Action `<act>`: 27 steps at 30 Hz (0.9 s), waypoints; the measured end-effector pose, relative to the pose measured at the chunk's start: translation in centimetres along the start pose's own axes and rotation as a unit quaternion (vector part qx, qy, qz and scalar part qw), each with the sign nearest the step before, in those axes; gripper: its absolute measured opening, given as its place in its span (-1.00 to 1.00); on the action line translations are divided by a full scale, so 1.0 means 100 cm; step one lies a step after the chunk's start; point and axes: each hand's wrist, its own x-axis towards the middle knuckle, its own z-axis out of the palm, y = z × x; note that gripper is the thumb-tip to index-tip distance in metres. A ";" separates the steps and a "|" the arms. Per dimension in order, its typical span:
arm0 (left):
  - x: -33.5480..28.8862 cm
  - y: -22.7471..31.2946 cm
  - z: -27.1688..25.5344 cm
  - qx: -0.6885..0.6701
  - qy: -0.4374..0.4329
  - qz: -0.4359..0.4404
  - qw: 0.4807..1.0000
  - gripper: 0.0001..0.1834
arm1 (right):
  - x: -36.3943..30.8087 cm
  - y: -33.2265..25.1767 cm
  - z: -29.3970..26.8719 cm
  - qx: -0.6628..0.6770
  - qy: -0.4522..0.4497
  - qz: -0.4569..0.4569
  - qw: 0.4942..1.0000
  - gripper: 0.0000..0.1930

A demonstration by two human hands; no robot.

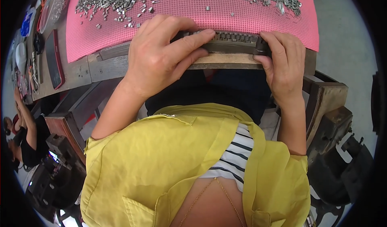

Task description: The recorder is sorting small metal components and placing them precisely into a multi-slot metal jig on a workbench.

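A long dark metal holder [234, 48] lies along the near edge of the bench, with a row of small metal links [237, 37] set side by side in its top. My left hand [161, 51] is closed around its left part; one fingertip presses at the row and the thumb is against the front side. At the opposite end my right hand [284, 59] grips the holder, fingers on top and thumb low at the front. My left hand hides the holder's left end and whatever small piece may be under those fingers.
A pink textured mat [181, 15] covers the bench, with many loose metal pieces [121, 3] heaped along its far side. To the left lie a dark phone with a red edge [54, 59] and a clear plastic bag [58, 5]. Another person [30, 134] sits at far left.
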 end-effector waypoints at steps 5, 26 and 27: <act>0.001 0.001 0.002 -0.008 0.007 -0.004 1.000 -0.51 | 0.003 0.000 -0.002 -0.048 -0.008 -0.020 0.999 -0.54; 0.054 -0.040 -0.016 0.071 -0.010 -0.101 0.992 -0.76 | 0.102 -0.004 0.032 0.092 0.039 -0.041 0.994 -0.92; 0.055 -0.041 -0.014 0.073 -0.015 -0.096 0.993 -0.77 | 0.106 -0.004 0.035 0.094 0.041 -0.039 0.994 -0.93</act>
